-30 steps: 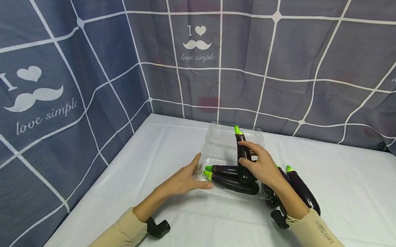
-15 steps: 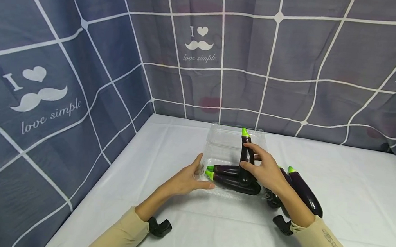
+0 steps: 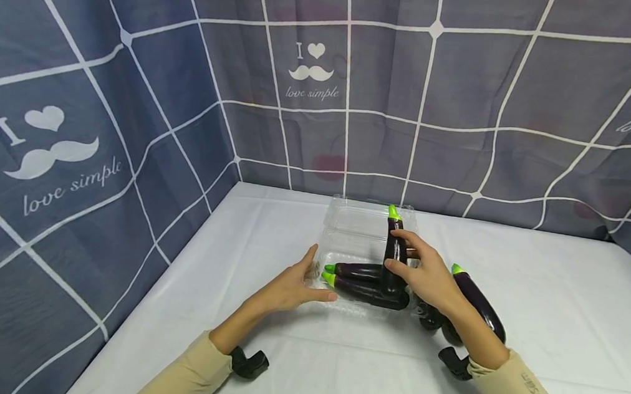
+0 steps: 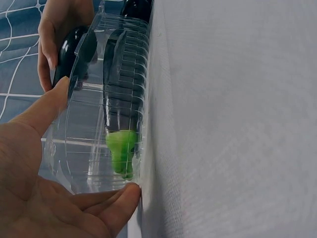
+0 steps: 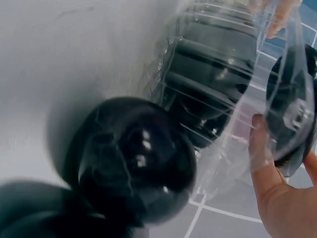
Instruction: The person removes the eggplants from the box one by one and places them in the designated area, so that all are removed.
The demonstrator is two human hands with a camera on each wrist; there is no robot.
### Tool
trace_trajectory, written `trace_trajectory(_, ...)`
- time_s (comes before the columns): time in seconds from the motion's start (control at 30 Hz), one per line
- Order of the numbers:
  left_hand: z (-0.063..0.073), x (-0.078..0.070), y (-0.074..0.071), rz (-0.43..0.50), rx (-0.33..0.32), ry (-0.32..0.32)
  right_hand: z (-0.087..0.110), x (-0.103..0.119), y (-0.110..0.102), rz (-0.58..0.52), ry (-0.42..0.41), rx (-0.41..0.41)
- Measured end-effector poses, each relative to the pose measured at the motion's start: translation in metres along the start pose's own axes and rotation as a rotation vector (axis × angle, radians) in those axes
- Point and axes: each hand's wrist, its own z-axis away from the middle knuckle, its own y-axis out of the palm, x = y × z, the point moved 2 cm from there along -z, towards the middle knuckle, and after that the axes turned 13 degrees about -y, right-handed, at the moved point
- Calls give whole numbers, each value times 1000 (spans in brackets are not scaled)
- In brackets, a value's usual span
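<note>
The eggplant point(image 3: 395, 249) is pinched in your right hand point(image 3: 428, 273) over the clear clamshell container point(image 3: 345, 243); your left hand point(image 3: 287, 289), fingers spread, touches its nine-o'clock edge, white tablecloth point(image 3: 367, 373) stretching toward six. That eggplant is glossy, near-black, green end at twelve.

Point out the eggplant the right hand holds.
The eggplant over the clear plastic container, green cap toward the curtain: only it is gripped by the right hand. Two eggplants lie sideways inside; others lie outside, to the right.

Smooth, glossy eggplants point(image 3: 369, 294), ridged, shiny clear plastic box point(image 3: 352, 245), matt woven tablecloth point(image 3: 334, 367), matt fabric curtain point(image 3: 388, 72).
</note>
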Motion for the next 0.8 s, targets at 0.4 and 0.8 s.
trace_trajectory(0.4, 2, -1, -1, -7, 0, 0, 19, 5, -21, 33, -45, -21)
trace_trajectory(0.8, 1, -1, -1, -3, 5, 10, 43, 4, -48, 98, -48, -44)
